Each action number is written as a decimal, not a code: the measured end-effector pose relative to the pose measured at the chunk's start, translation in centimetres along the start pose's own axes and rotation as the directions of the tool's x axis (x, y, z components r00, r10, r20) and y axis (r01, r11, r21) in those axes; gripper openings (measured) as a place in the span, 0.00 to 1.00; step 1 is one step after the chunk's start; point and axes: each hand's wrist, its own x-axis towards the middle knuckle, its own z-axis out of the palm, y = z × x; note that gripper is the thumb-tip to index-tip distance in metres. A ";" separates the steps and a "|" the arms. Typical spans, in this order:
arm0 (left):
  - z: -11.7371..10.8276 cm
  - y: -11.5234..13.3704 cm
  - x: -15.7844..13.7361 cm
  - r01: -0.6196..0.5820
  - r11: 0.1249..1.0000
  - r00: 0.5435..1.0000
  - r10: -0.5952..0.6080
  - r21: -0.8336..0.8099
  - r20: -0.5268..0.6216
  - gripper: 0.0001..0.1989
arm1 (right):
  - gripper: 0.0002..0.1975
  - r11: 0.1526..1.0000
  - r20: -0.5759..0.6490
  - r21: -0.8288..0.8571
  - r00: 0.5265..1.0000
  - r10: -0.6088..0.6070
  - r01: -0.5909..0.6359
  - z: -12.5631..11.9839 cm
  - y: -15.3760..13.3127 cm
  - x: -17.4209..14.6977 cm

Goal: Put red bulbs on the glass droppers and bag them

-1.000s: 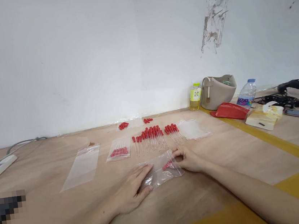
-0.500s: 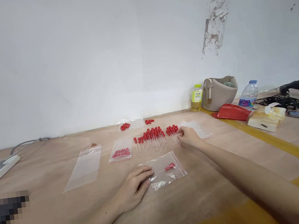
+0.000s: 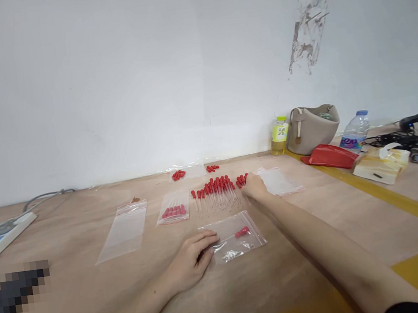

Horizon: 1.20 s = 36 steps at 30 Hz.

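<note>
My left hand (image 3: 193, 260) lies at the left end of a clear zip bag (image 3: 255, 242), fingers and thumb closed on its edge. Inside that bag is one dropper with a red bulb (image 3: 242, 231). My right hand (image 3: 254, 188) reaches farther out to a small group of red-bulbed droppers (image 3: 241, 181), its fingers closed at a bulb; the hand hides part of them. Just left of it, many more droppers (image 3: 218, 186) lie in a dense row, bulbs away from me and thin clear stems toward me.
A filled zip bag of droppers (image 3: 173, 210) and a flat clear bag (image 3: 124, 230) lie left. Loose red bulbs (image 3: 178, 175) sit by the wall. At right are more bags (image 3: 280, 180), a tea bottle (image 3: 279, 135), handbag (image 3: 312, 131), red pouch (image 3: 331, 156), water bottle (image 3: 354, 133) and tissue pack (image 3: 381, 166).
My right hand has shifted slightly away from me, from the stems up toward the bulbs of the small dropper group. My left hand stays on the bag. The view has turned a little left.
</note>
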 end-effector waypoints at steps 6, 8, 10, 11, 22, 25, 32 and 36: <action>-0.2 0.2 0.0 0.007 1.000 0.999 -0.006 -0.023 0.042 0.16 | 0.22 0.995 0.022 0.086 0.998 -0.054 0.052 -2.5 1.1 -0.9; -0.3 0.2 0.1 0.007 1.000 0.999 -0.006 -0.019 0.054 0.16 | 0.32 0.971 0.069 0.225 0.993 -0.095 0.078 -3.2 2.1 -2.4; -0.3 0.2 0.1 0.004 1.000 0.998 -0.004 -0.012 0.062 0.16 | 0.41 0.882 0.148 0.469 0.981 -0.129 0.045 -3.6 3.1 -4.2; -0.3 0.2 0.1 0.004 1.000 0.998 -0.003 -0.009 0.066 0.16 | 0.44 0.810 0.179 0.587 0.974 -0.138 0.006 -3.6 3.5 -5.2; -0.4 0.2 0.1 0.019 1.000 0.997 -0.020 0.015 0.070 0.16 | 0.23 0.341 0.243 0.914 0.970 -0.022 -0.221 -1.6 3.9 -9.2; -0.3 0.2 0.1 0.025 1.000 0.997 -0.026 0.016 0.073 0.16 | 0.21 0.365 0.292 0.898 0.954 -0.071 -0.247 -1.9 3.8 -9.9; -0.5 0.5 0.2 0.057 0.998 0.997 -0.056 -0.036 0.046 0.15 | 0.16 0.320 0.329 0.900 0.943 -0.052 -0.296 -2.4 4.3 -9.9; -0.8 1.1 0.2 0.066 0.992 0.997 -0.061 -0.112 0.043 0.07 | 0.10 0.320 0.383 0.882 0.922 -0.060 -0.346 -2.4 4.6 -9.5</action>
